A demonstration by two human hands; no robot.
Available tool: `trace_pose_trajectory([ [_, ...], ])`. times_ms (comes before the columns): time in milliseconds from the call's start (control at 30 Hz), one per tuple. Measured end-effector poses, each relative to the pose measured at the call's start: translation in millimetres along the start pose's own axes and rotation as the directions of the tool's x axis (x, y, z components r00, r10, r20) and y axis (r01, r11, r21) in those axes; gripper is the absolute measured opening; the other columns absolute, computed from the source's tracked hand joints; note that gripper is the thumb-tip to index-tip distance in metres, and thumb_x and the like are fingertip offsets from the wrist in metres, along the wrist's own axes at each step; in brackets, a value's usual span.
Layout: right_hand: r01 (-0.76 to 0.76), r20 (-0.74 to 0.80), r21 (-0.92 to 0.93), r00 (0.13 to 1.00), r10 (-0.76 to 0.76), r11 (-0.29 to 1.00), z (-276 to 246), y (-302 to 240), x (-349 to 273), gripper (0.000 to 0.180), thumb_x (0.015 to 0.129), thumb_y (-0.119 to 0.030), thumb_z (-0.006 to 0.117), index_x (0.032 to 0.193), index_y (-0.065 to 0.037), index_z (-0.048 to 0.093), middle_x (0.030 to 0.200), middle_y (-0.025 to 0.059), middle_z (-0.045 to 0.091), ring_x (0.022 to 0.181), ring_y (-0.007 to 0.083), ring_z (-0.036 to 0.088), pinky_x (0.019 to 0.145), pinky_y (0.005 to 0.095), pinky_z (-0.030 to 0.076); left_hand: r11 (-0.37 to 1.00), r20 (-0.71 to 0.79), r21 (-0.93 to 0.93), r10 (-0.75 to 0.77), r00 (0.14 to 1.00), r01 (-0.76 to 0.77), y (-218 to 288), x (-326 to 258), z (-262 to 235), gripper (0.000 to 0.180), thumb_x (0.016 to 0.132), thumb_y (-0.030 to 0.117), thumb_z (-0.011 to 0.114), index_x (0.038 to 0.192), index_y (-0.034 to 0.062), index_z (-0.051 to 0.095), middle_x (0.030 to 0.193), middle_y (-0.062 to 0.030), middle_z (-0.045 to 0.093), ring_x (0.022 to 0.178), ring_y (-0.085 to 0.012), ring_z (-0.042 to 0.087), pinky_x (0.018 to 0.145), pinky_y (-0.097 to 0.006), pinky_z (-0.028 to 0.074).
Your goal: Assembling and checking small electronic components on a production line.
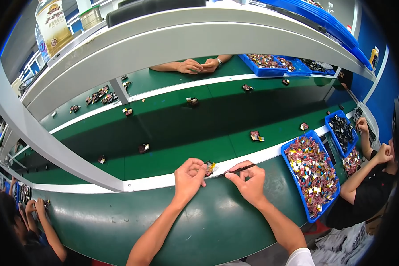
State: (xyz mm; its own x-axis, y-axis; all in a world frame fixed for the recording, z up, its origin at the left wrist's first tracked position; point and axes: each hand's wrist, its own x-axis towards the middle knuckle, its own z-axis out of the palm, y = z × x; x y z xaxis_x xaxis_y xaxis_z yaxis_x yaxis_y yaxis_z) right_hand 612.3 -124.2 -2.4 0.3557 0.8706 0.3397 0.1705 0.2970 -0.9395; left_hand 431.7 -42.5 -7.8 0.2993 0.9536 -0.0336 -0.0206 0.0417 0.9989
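Note:
My left hand (188,177) pinches a small dark part with gold and red bits (209,168) at the near edge of the green conveyor belt (173,133). My right hand (249,181) grips a thin dark stick-like tool (239,169) whose tip points left toward the part. Both hands rest on the green bench top (208,221), just before the white strip along the belt.
A blue tray (312,177) full of small parts lies right of my right hand, a second blue tray (341,131) behind it. Loose parts (256,136) dot the belt. Other persons' hands work across the belt (199,66), at right (381,155) and lower left (35,206). A grey shelf (186,40) spans overhead.

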Motion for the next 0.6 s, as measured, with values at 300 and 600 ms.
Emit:
trace_pose_trajectory([
  [300, 0.077, -0.001, -0.233, 0.997, -0.080, 0.969, 4, 1, -4, 0.011, 0.077, -0.001, 0.083, 0.083, 0.001, 0.073, 0.086, 0.0006, 0.075, 0.043, 0.0017, 0.042, 0.044, 0.0217, 0.032, 0.998, 0.041, 0.018, 0.067, 0.997, -0.068, 0, -7, 6, 0.013, 0.095, 0.007, 0.067, 0.100, -0.0053, 0.066, 0.079, -0.0081, 0.071, 0.051, -0.0076, 0.059, 0.045, -0.022, 0.045],
  [600, 0.109, 0.034, -0.317, 0.994, -0.103, 0.942, 4, 4, -6, 0.018, 0.076, -0.001, 0.084, 0.088, -0.001, 0.071, 0.068, 0.0004, 0.069, 0.045, 0.0009, 0.047, 0.045, 0.0189, 0.032, 0.985, 0.043, 0.054, 0.163, 0.986, -0.165, -12, -8, 9, 0.012, 0.095, 0.007, 0.068, 0.101, -0.0037, 0.068, 0.070, -0.0055, 0.068, 0.050, -0.0059, 0.057, 0.045, -0.022, 0.042],
])
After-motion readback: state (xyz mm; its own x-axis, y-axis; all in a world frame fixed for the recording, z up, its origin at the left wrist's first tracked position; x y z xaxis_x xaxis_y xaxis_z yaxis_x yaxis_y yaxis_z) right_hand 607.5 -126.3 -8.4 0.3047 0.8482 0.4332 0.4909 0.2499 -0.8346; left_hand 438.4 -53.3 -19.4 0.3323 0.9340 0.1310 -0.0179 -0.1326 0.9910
